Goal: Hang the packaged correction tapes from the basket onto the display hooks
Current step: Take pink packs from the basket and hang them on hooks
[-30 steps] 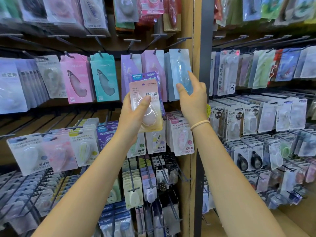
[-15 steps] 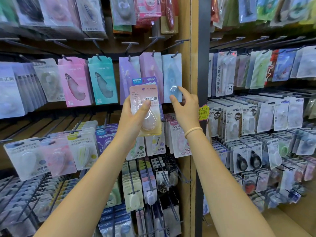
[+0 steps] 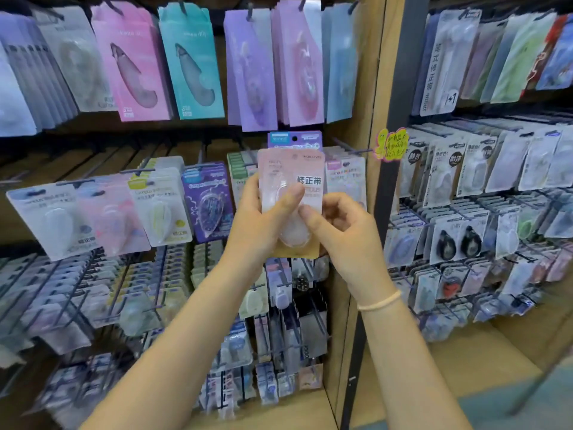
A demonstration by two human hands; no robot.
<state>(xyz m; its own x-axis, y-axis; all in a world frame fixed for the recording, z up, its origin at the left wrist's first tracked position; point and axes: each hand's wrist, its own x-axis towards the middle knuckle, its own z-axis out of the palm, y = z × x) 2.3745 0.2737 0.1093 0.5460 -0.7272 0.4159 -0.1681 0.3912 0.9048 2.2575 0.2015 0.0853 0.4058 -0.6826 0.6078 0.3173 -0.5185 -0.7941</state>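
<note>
the left hand (image 3: pixel 260 218) is gripping a small stack of packs (image 3: pixel 291 193), thumb curled across the front pink one, a blue pack behind it. the right hand (image 3: pixel 341 231) is pinching the stack's right edge with thumb and curled fingers. the stack is sitting upright, mid-air, just in front of the middle hooks (image 3: pixel 344 147). farther back, purple packs (image 3: pixel 251 69) are hanging on the top row.

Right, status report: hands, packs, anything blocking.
Left hand grips pink correction tape pack, blue pack behind. Right hand pinches front pack. Neither hung. Nothing blocking.
</note>
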